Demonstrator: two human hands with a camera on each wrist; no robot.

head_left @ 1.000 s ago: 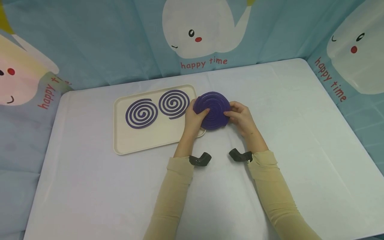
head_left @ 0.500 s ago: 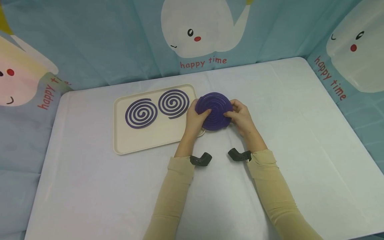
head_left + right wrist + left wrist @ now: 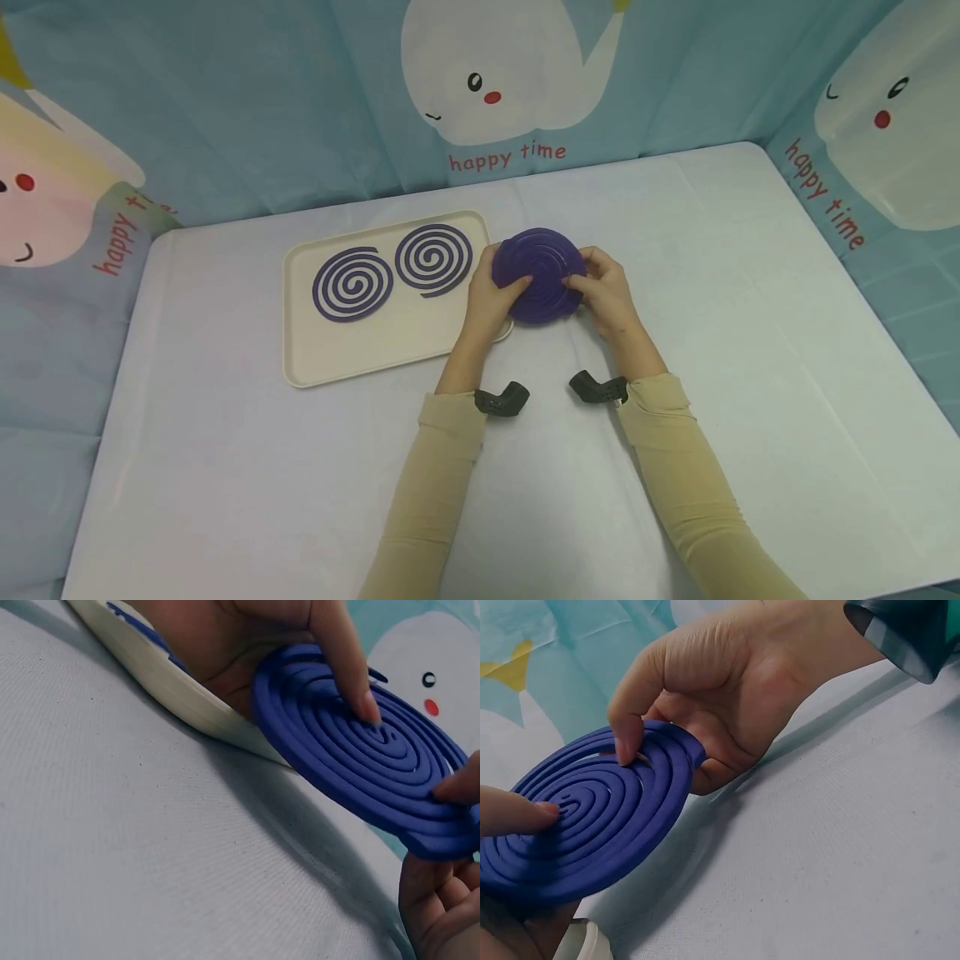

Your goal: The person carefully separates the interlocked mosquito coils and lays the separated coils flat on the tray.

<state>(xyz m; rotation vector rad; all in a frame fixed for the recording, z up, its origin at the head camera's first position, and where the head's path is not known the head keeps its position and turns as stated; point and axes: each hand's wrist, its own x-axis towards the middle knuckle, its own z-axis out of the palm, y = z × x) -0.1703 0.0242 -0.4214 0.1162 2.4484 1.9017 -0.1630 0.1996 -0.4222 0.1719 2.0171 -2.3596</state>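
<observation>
Both hands hold a purple mosquito coil (image 3: 542, 248), a tightly wound disc, above the table beside the tray's right end. My left hand (image 3: 486, 293) grips its left side, thumb (image 3: 525, 813) pressed flat near the centre and fingers underneath. On the opposite edge my right hand (image 3: 609, 292) pinches the outer rings between thumb (image 3: 459, 784) and fingers below. A narrow gap shows between some rings near the right thumb in the left wrist view. Two looser purple coils, a left one (image 3: 352, 285) and a right one (image 3: 432, 260), lie flat on the cream tray (image 3: 360, 354).
The white-covered table (image 3: 750, 333) extends around the tray. A blue curtain (image 3: 300, 108) with whale prints stands along the back and sides. Black wrist cameras, one on the left (image 3: 504, 399) and one on the right (image 3: 597, 387), jut inward from the cuffs.
The held coil and both hands have shifted slightly to the right, and its tilt has changed a little. The tray and its two coils stay put.
</observation>
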